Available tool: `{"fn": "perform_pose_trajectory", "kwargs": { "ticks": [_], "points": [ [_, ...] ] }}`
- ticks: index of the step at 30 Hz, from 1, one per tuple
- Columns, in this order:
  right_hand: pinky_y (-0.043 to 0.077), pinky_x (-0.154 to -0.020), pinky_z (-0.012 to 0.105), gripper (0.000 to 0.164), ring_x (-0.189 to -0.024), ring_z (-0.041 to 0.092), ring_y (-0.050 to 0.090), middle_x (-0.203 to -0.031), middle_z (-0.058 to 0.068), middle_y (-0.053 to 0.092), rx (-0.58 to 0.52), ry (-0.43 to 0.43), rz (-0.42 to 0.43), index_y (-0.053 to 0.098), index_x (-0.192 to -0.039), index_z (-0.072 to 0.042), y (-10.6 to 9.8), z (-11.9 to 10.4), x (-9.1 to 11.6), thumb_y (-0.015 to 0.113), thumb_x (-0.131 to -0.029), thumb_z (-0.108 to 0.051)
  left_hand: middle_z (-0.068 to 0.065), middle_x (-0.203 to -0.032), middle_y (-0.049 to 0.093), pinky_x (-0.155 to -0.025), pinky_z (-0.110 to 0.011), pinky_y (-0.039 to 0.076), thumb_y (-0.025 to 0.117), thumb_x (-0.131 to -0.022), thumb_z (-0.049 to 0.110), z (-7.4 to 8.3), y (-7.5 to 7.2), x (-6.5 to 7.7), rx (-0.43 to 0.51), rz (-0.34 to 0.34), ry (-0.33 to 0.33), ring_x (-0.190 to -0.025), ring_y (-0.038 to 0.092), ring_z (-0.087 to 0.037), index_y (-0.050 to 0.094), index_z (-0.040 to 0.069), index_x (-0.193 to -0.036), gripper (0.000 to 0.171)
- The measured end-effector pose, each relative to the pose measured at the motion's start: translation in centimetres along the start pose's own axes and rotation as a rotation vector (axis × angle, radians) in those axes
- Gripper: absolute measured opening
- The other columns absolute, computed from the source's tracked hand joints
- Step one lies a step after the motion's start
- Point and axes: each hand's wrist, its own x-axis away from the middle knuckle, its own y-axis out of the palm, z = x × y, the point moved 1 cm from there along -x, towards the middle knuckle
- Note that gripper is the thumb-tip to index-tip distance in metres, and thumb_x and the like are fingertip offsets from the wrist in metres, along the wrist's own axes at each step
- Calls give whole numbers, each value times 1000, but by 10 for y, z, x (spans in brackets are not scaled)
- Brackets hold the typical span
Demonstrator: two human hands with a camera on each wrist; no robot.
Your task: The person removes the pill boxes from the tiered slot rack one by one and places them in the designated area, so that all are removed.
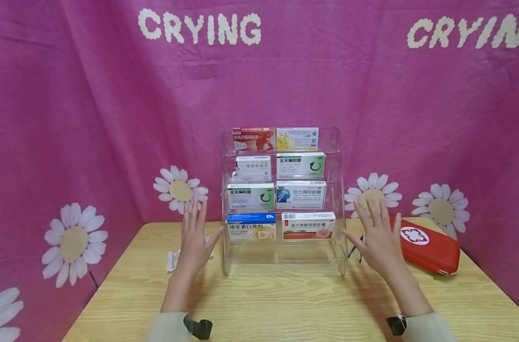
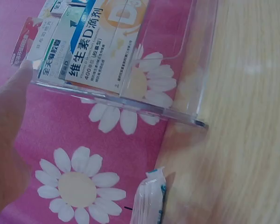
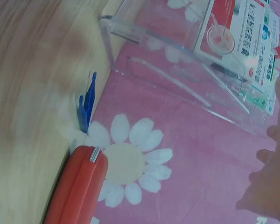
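Note:
A clear acrylic tiered stand (image 1: 285, 259) stands on the wooden table, bearing medicine boxes in two columns over several tiers. Its lowest filled tier carries a blue-and-white vitamin D box (image 1: 252, 228) and a white-and-red medicine box (image 1: 308, 226). Beside the stand's left side is my left hand (image 1: 195, 240), fingers spread and straight, thumb pointing at the edge. On the opposite side my right hand (image 1: 379, 240) is likewise spread, its thumb close to the right panel. Neither hand holds anything. In the left wrist view the vitamin D box (image 2: 107, 46) appears close behind the clear side.
A red zippered case (image 1: 430, 244) with a white emblem lies at the right. Blue tweezers (image 3: 87, 105) lie between it and the stand. A white plastic packet (image 2: 149, 198) sits left of the stand, partly behind my left hand. A pink daisy-patterned cloth (image 1: 285, 80) hangs behind the table.

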Motion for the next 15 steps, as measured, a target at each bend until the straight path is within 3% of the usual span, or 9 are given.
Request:
{"fn": "perform_pose_trajectory", "kwargs": {
  "ticks": [5, 8, 11, 15],
  "points": [
    [8, -117, 74, 78, -151, 41, 13, -159, 18, 27, -46, -84, 95, 37, -150, -18, 4, -9, -7, 72, -83, -38, -8, -167, 9, -122, -60, 21, 67, -93, 29, 5, -1, -10, 93, 29, 32, -154, 8, -34, 11, 20, -159, 87],
    [21, -113, 74, 70, -146, 44, 25, -154, 21, 37, -76, -159, 171, 45, -145, -14, 8, -15, -12, 59, -90, -55, -8, -166, 16, -120, -56, 29, 69, -91, 25, 9, -2, -17, 146, 68, 51, -153, 18, -33, 15, 19, -158, 86],
    [32, -108, 70, 73, -137, 46, 38, -146, 24, 46, -110, -244, 240, 51, -141, -9, 12, -21, -16, 44, -92, -63, -11, -163, 26, -119, -53, 32, 72, -89, 20, 11, -3, -25, 188, 115, 75, -149, 28, -33, 23, 14, -156, 84],
    [43, -104, 63, 64, -125, 45, 51, -136, 26, 54, -116, -306, 276, 55, -138, -6, 15, -27, -19, 73, -85, -36, -12, -159, 36, -119, -49, 34, 74, -87, 18, 15, -4, -33, 213, 113, 67, -146, 35, -33, 33, 10, -153, 78]
  ]
}}
